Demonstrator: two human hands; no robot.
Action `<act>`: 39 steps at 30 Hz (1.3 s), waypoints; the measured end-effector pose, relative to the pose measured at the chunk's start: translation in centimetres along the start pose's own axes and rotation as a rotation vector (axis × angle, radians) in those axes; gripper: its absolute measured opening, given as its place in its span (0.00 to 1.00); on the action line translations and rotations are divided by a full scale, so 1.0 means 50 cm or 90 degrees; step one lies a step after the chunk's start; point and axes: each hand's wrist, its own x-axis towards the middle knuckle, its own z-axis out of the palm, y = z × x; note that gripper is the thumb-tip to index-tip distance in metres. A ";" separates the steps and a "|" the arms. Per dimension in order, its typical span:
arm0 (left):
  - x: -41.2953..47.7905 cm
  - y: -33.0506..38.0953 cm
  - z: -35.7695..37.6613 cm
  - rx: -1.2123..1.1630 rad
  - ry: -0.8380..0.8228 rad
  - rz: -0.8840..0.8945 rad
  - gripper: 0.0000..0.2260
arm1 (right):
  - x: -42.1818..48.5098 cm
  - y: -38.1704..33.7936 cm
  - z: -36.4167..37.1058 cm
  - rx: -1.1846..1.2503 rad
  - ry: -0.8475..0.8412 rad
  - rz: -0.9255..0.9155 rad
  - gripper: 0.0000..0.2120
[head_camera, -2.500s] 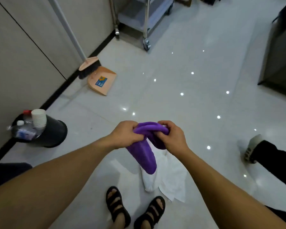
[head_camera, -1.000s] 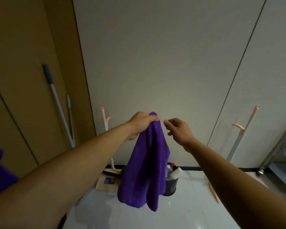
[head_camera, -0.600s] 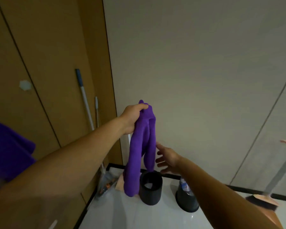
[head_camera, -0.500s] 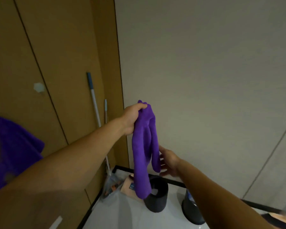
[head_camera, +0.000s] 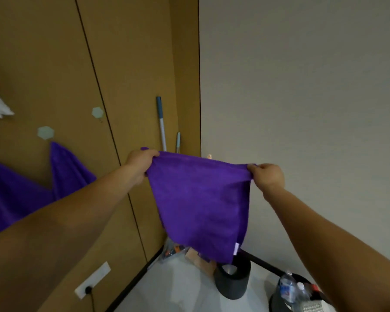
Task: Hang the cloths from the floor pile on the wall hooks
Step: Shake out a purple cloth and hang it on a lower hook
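- cloth [head_camera: 198, 203], purple, hangs spread flat between both hands in front of the room corner, clear of the floor.
- left hand [head_camera: 140, 163] grips one top corner, fingers curled over the hem; right hand [head_camera: 267, 175] pinches the other top corner the same way.
- hook [head_camera: 97, 112], a pale hexagon on the brown panel [head_camera: 54, 64] to the left, looks bare; hung purple cloths [head_camera: 70, 172] sit lower down beside it.
- my guess at doing this well: turn left, let one corner drop, and lead the other corner onto that hook.
- a thin pinch of hem could slide off, i reckon; a thicker bunch of fabric over the prong should stay put.
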 end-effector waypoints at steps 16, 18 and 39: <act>0.072 -0.011 -0.217 -0.093 0.117 -0.005 0.06 | -0.014 -0.204 0.121 0.614 -0.204 0.145 0.04; 0.082 -0.012 -0.246 -0.122 0.109 -0.012 0.06 | -0.023 -0.221 0.140 0.568 -0.230 0.151 0.05; 0.125 -0.048 -0.490 -0.169 0.208 -0.032 0.03 | -0.031 -0.340 0.318 0.419 -0.361 0.022 0.14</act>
